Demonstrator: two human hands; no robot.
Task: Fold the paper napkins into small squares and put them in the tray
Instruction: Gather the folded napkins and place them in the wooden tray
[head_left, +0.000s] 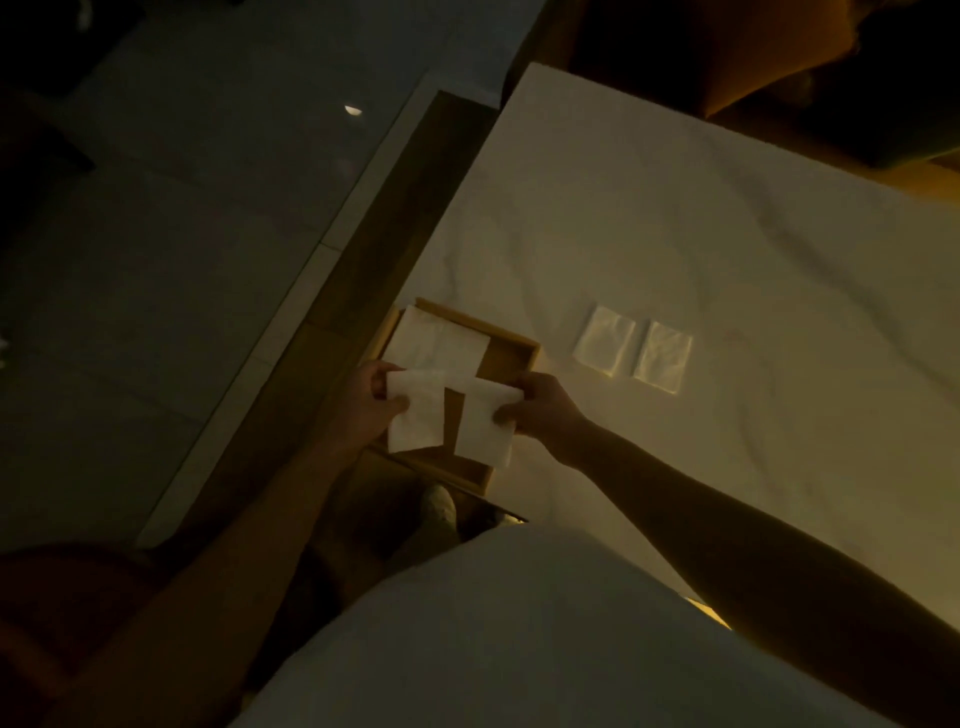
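Note:
A shallow wooden tray (511, 349) sits at the left edge of a white-covered surface. In its far part lie folded white napkins (439, 340). My left hand (363, 402) pinches a folded white napkin (418, 418) over the tray's near left. My right hand (540, 410) grips a second folded napkin (483, 431) just beside it, over the tray's near right. Two more folded napkins, one on the left (605, 340) and one on the right (663, 357), rest side by side on the cloth to the right of the tray.
The white cloth (701, 234) spreads wide to the right and far side. A dark wooden edge (363, 280) borders it on the left, with tiled floor (182, 234) beyond. A shoe (439, 506) shows below the tray. The light is dim.

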